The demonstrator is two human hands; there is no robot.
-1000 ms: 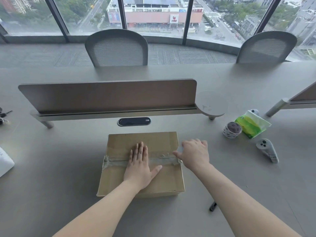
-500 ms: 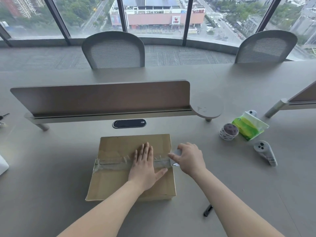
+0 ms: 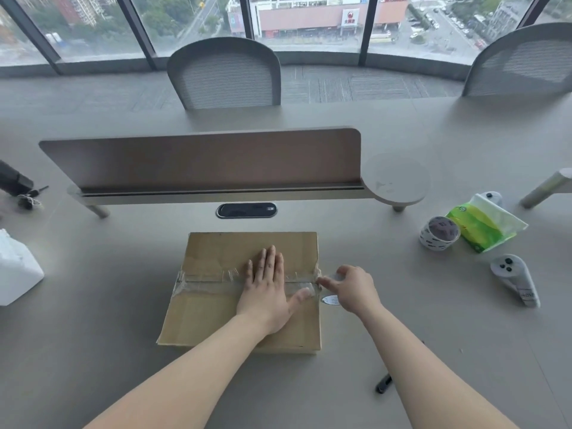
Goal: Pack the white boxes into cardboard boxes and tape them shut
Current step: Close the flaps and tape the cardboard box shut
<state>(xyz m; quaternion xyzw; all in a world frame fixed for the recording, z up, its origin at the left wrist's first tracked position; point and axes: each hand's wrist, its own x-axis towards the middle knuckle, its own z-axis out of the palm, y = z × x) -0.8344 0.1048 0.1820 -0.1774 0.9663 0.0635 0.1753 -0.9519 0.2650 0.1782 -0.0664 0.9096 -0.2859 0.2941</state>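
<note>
A closed cardboard box (image 3: 216,252) lies flat on the grey desk in front of me, with a strip of clear tape (image 3: 204,281) across its middle seam. My left hand (image 3: 267,289) lies palm down on the tape, right of the box's centre, fingers extended and holding nothing. My right hand (image 3: 353,289) is at the box's right edge, fingers curled around what looks like a clear tape roll, its fingertips touching the end of the strip. A white foam box (image 3: 15,270) stands at the far left edge of the desk.
A printed tape roll (image 3: 439,233), a green tissue pack (image 3: 483,227) and a white controller (image 3: 515,281) lie to the right. A black pen (image 3: 383,383) is by my right forearm. The desk divider (image 3: 201,162) stands behind the box, keys (image 3: 28,199) at far left.
My right hand has slid from the box's top right down past its right edge, drawing the tape over the side. My left hand stays flat on the tape.
</note>
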